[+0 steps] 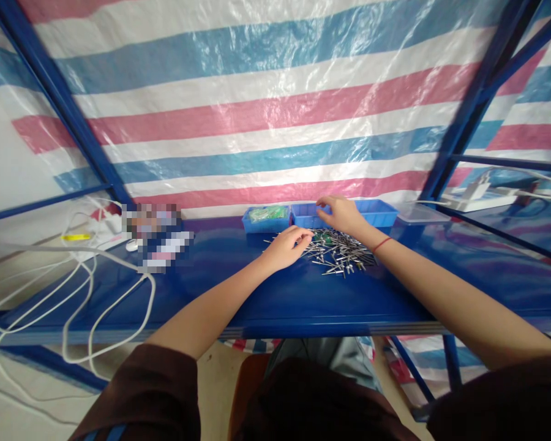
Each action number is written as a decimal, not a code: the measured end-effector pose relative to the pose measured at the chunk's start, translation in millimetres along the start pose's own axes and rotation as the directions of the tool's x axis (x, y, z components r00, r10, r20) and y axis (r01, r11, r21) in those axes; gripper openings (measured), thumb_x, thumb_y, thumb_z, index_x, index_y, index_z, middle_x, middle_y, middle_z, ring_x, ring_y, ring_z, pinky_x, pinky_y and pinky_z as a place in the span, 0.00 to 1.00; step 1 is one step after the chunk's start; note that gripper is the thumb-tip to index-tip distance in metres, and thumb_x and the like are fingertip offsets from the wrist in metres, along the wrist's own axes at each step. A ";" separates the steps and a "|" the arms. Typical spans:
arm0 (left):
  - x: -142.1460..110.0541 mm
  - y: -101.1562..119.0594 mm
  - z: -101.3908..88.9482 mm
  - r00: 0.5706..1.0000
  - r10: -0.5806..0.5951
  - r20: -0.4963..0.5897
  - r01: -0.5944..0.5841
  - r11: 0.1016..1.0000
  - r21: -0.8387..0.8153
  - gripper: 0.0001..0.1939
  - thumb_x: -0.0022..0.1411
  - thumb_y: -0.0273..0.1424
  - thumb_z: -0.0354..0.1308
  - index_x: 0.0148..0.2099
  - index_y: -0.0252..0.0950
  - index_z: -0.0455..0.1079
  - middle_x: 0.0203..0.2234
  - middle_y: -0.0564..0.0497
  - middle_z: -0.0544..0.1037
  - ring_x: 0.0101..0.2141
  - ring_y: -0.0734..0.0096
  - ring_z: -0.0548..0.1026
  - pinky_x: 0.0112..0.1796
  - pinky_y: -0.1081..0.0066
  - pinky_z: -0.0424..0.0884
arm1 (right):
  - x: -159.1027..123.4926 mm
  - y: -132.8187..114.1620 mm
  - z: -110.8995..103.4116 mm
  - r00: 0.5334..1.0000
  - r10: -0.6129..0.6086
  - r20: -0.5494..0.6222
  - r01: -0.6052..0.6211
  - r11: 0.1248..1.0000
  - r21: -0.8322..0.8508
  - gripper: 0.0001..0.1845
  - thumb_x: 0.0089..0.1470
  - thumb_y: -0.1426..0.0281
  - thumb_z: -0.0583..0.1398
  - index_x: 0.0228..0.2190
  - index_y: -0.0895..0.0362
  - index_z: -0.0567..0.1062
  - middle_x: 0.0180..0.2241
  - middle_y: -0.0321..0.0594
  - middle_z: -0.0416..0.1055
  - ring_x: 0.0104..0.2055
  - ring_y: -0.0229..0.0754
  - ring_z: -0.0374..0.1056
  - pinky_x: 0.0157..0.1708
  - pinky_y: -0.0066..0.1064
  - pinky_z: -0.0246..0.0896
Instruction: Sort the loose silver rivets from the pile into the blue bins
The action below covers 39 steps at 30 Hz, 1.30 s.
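Note:
A loose pile of thin silver pop rivets (344, 252) lies on the blue tabletop, with a bit of green among them. My left hand (285, 250) is at the pile's left edge, its fingers curled and the thumb tip close to the index finger. Whatever may be in that pinch is too small to make out. My right hand (342, 214) hovers at the front of the long blue tray (379, 214), behind the pile. Its thumb and index finger are apart, and I see nothing between them. The tray's inside is partly hidden by this hand.
Left of the long tray stands a smaller blue bin (267, 226) with green items in clear plastic. A clear plastic lid (423, 212) lies to the right. White cables (92, 294) loop over the table's left end. Blue posts (59, 104) and a striped sheet (266, 110) close off the back.

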State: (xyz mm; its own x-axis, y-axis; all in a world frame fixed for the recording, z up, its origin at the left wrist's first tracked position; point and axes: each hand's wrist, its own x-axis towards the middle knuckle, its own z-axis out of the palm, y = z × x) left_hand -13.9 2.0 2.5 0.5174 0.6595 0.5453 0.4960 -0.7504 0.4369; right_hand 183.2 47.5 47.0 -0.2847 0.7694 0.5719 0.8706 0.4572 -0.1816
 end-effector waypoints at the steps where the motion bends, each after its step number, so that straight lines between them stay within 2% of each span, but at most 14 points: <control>1: 0.0 0.4 0.0 1.000 0.009 0.008 -0.009 1.000 0.007 0.13 0.64 0.33 0.47 0.45 0.35 0.70 0.37 0.47 0.74 0.37 0.71 0.72 0.44 0.69 0.68 | -6.7 -0.9 -3.2 0.998 -0.036 0.051 0.034 0.998 0.054 0.13 0.49 0.71 0.55 0.37 0.60 0.75 0.36 0.46 0.75 0.35 0.43 0.68 0.38 0.34 0.59; 3: 0.1 0.8 -0.3 1.000 0.018 0.014 -0.018 1.000 0.022 0.12 0.64 0.32 0.48 0.44 0.35 0.71 0.38 0.47 0.74 0.38 0.70 0.72 0.44 0.68 0.68 | -22.4 -4.3 -12.3 0.962 -0.158 0.223 0.110 0.970 0.214 0.11 0.48 0.72 0.54 0.31 0.59 0.75 0.30 0.40 0.74 0.30 0.39 0.66 0.34 0.30 0.59; 5: 0.2 0.7 -0.3 1.000 0.019 0.016 -0.020 0.999 0.034 0.12 0.63 0.32 0.48 0.44 0.35 0.71 0.38 0.47 0.74 0.38 0.70 0.72 0.44 0.68 0.68 | -38.4 -9.9 -20.7 0.883 -0.260 0.390 0.131 0.936 0.327 0.10 0.48 0.70 0.54 0.28 0.58 0.75 0.26 0.37 0.72 0.27 0.37 0.65 0.29 0.27 0.57; 7: 0.0 0.4 0.1 1.000 0.018 0.020 -0.019 0.999 0.043 0.12 0.63 0.31 0.48 0.44 0.35 0.71 0.37 0.47 0.74 0.38 0.70 0.73 0.44 0.68 0.68 | -51.2 -17.0 -24.6 0.831 -0.317 0.458 0.175 0.929 0.325 0.08 0.46 0.70 0.55 0.24 0.58 0.74 0.23 0.36 0.71 0.25 0.36 0.64 0.27 0.26 0.55; 9: -0.3 0.0 0.8 1.000 0.019 0.024 -0.020 0.999 0.047 0.12 0.63 0.31 0.48 0.44 0.36 0.71 0.37 0.47 0.74 0.39 0.70 0.73 0.44 0.68 0.68 | -59.0 -24.0 -23.9 0.817 -0.319 0.481 0.226 0.943 0.243 0.06 0.44 0.71 0.57 0.20 0.57 0.73 0.21 0.36 0.70 0.23 0.36 0.63 0.25 0.27 0.53; 15: -1.2 1.5 1.5 0.998 0.030 0.050 -0.033 0.998 0.056 0.11 0.63 0.29 0.49 0.43 0.35 0.71 0.38 0.46 0.75 0.40 0.68 0.73 0.45 0.67 0.67 | -63.4 -32.7 -17.4 0.838 -0.283 0.467 0.283 0.956 0.073 0.04 0.41 0.73 0.58 0.18 0.56 0.72 0.21 0.39 0.72 0.24 0.39 0.66 0.25 0.28 0.52; 21: -1.3 2.7 1.3 0.998 0.034 0.054 -0.036 0.998 0.043 0.11 0.62 0.29 0.49 0.42 0.35 0.71 0.38 0.46 0.75 0.41 0.68 0.73 0.45 0.67 0.67 | -64.6 -30.8 -16.0 0.837 -0.294 0.461 0.289 0.954 0.085 0.05 0.41 0.75 0.58 0.18 0.57 0.71 0.20 0.38 0.71 0.22 0.38 0.64 0.24 0.28 0.52; 25: 0.0 1.1 2.4 0.998 0.036 0.042 -0.038 0.999 0.038 0.12 0.63 0.30 0.48 0.43 0.35 0.71 0.38 0.46 0.75 0.42 0.68 0.73 0.46 0.67 0.67 | -62.1 -30.9 -19.3 0.850 -0.338 0.404 0.287 0.940 0.184 0.05 0.44 0.74 0.57 0.21 0.57 0.72 0.20 0.37 0.69 0.22 0.36 0.62 0.25 0.28 0.52; 29: 0.7 2.3 2.1 1.000 0.010 0.002 -0.010 1.000 -0.021 0.15 0.66 0.32 0.43 0.46 0.35 0.70 0.40 0.46 0.76 0.42 0.69 0.73 0.46 0.67 0.67 | -58.3 -25.2 -22.4 0.875 -0.308 0.372 0.201 0.933 0.300 0.06 0.46 0.73 0.55 0.22 0.58 0.71 0.20 0.35 0.67 0.22 0.35 0.61 0.25 0.27 0.53; 31: 0.3 4.0 1.9 1.000 -0.014 0.006 0.014 0.998 -0.060 0.14 0.66 0.33 0.45 0.46 0.35 0.69 0.40 0.47 0.77 0.40 0.69 0.74 0.44 0.67 0.68 | -56.9 -21.9 -22.2 0.892 -0.283 0.353 0.148 0.920 0.364 0.06 0.46 0.72 0.55 0.22 0.59 0.71 0.19 0.34 0.66 0.21 0.34 0.59 0.25 0.27 0.53; 35: -0.1 8.4 2.0 0.997 -0.074 -0.038 0.066 0.982 -0.180 0.12 0.61 0.36 0.53 0.44 0.36 0.70 0.35 0.49 0.79 0.35 0.71 0.75 0.38 0.71 0.69 | -55.7 -22.1 -21.2 0.941 -0.191 0.279 -0.001 0.824 0.567 0.10 0.49 0.66 0.55 0.24 0.59 0.70 0.21 0.33 0.65 0.23 0.33 0.58 0.24 0.26 0.53; 39: 1.4 13.9 1.0 0.984 -0.111 -0.138 0.073 0.964 -0.257 0.10 0.59 0.35 0.56 0.40 0.35 0.72 0.31 0.51 0.78 0.31 0.73 0.75 0.35 0.72 0.68 | -56.2 -30.3 -22.0 0.961 -0.119 0.248 -0.092 0.710 0.698 0.13 0.50 0.61 0.56 0.24 0.59 0.70 0.18 0.30 0.59 0.21 0.32 0.54 0.22 0.26 0.49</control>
State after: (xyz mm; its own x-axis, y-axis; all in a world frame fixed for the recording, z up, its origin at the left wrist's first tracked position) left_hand -5.6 -7.5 8.7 0.3576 0.7265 0.5869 0.3368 -0.6864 0.6445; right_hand 181.6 -19.4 38.0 -0.4765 0.7961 0.3731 0.3644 0.5650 -0.7402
